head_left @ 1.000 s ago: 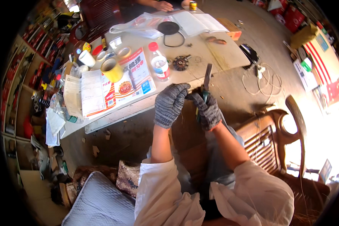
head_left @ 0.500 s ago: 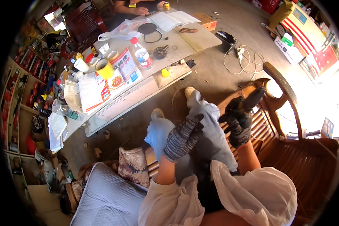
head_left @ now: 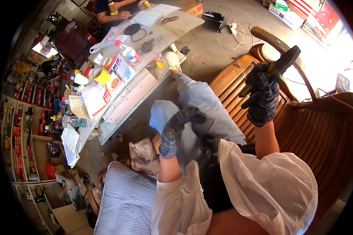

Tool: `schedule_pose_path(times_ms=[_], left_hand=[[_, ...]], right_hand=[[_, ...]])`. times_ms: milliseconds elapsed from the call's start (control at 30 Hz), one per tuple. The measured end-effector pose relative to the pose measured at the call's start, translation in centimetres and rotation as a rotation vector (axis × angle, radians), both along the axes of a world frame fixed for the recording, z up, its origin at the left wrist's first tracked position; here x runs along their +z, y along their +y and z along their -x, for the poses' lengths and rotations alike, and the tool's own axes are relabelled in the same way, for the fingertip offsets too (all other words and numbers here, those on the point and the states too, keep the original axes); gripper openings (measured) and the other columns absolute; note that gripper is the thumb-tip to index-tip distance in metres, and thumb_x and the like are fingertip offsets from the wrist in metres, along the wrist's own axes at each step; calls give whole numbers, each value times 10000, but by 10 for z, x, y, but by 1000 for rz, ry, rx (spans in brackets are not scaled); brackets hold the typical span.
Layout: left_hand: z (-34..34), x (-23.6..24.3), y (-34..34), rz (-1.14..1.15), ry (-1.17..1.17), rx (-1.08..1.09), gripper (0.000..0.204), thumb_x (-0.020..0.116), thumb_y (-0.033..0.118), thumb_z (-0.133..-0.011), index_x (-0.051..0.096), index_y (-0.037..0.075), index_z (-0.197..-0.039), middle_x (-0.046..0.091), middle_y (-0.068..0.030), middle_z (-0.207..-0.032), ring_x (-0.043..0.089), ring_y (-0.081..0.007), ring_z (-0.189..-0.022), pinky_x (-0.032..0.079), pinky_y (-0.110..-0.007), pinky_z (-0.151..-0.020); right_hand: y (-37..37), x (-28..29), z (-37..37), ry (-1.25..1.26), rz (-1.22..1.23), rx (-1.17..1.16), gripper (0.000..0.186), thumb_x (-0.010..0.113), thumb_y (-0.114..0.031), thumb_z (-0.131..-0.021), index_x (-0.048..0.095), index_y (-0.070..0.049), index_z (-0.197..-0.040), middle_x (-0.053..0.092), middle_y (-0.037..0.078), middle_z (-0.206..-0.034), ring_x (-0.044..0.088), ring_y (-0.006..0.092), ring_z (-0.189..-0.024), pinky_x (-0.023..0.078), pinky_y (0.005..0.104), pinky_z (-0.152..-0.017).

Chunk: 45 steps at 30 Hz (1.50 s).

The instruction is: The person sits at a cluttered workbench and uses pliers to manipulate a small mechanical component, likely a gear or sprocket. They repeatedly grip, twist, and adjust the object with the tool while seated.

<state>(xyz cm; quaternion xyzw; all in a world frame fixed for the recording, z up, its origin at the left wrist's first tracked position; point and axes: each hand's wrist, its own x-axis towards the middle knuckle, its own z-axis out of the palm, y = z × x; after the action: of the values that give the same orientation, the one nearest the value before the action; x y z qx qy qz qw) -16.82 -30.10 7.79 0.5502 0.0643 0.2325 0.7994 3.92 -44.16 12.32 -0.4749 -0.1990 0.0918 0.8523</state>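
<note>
Bench (head_left: 325,129) of ribbed wood fills our right side, cluttered table (head_left: 145,84) far left. Our right hand (head_left: 262,96) has fingers wrapped tight round the pliers (head_left: 276,70) over the bench; left hand (head_left: 176,131) rests curled on our knee.

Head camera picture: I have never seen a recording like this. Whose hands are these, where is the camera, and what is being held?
The camera sits on a person's head and looks down, so its wide lens bends the edges. The two gloved hands are the wearer's own. The right hand is raised, its fingers closed round a pair of pliers with dark handles. The left hand rests on the wearer's knee and holds nothing. A cluttered table on the left carries a plastic bottle, a yellow tape roll and papers. Another person sits at its far end.
</note>
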Motion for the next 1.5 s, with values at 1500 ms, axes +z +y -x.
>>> schedule_pose_path(times_ms=[1500], left_hand=[[47, -83, 20, -713, 586, 239, 609, 767, 282, -706, 550, 47, -1224, 588, -166, -1155, 539, -359, -1080, 415, -432, -950]], right_hand=[[85, -102, -10, 451, 463, 302, 135, 646, -202, -832, 626, -69, -847, 567, 11, -743, 548, 124, -687, 440, 250, -618]])
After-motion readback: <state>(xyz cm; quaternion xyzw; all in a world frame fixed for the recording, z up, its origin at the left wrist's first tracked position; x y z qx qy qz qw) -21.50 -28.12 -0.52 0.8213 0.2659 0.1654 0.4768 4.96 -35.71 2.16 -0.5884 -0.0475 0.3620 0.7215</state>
